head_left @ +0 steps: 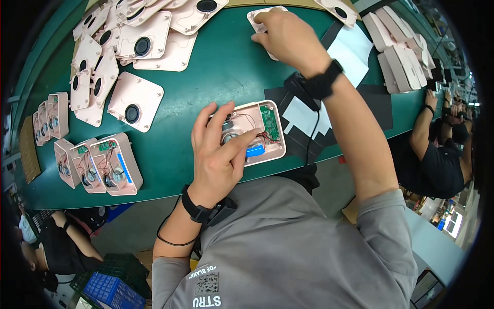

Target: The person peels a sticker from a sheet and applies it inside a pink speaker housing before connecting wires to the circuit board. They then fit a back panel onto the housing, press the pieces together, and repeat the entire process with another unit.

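1. One green tabletop [177,139] spreads before me and carries everything I am handling.
2. Many pale pink panels [146,31] lie heaped at the far left, overlapping. I judge that pulling at a low one could make the heap slide and scuff the faces.
3. Six open housings stand on edge at the left in two rows; the nearest, largest-looking one [135,166] could tip if an arm brushed it.
4. My open pink housing [282,129] lies in the near middle, its inside facing up. My left hand [213,154] is spread over its left part, fingers apart, one reaching in to the wiring. Uneven pressure there might skid the housing.
5. One loose panel [252,19] lies at the far edge, under my right hand [288,38]. Those fingers curve over it; whether they grip or only touch, I cannot tell. A poor hold could drop it.
6. A black cable [311,139] hangs from my right wrist, just right of the housing; it could catch on the rim when that arm moves.
7. The green circuit board [270,123] sits exposed at the housing's right end, open to knocks.
8. Its thin red and black wires [265,137] run beneath my fingertip; a careless tug could loosen a joint, and a stray loop could get pinched at the rim.
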Tool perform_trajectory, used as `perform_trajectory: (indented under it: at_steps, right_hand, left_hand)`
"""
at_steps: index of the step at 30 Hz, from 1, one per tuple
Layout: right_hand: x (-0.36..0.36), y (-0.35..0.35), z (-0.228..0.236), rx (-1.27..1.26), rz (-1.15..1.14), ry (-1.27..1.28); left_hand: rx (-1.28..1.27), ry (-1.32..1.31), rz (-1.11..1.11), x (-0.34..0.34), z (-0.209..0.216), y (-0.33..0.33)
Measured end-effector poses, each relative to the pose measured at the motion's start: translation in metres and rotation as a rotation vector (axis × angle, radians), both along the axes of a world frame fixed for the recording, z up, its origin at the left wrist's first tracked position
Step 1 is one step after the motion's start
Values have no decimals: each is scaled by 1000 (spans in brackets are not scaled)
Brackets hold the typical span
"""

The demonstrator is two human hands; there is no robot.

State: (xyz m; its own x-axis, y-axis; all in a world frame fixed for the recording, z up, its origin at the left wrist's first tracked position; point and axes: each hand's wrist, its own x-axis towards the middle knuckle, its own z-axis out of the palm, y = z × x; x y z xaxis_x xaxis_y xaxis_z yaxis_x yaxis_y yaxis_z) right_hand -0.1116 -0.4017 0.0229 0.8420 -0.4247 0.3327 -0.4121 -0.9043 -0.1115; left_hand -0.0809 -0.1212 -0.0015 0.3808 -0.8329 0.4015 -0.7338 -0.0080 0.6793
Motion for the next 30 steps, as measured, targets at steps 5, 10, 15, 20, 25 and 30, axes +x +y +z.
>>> perform_trajectory:
  at_steps: [5, 10, 15, 20, 25, 30]
  right_hand:
    - [11, -15, -12, 69, -67, 140]
    - [-35, -6, 37, 615, -6, -241]
    - [-143, 17, 75, 1270, -13, -568]
    - [-183, 55, 71, 1686, -24, -760]
    - [-185, 93, 74, 1840, 182, -586]
    - [-149, 110, 80, 1995, 139, -162]
  left_hand:
    - [11, -5, 3, -2, -4, 4]
    - [15, 55, 9, -11, -3, 1]
    - [52, 23, -14, -14, -3, 3]
    - [36, 116, -32, -13, 1, 6]
    - [-64, 280, -43, -6, 44, 13]
    - [130, 710, -369, 5, 63, 37]
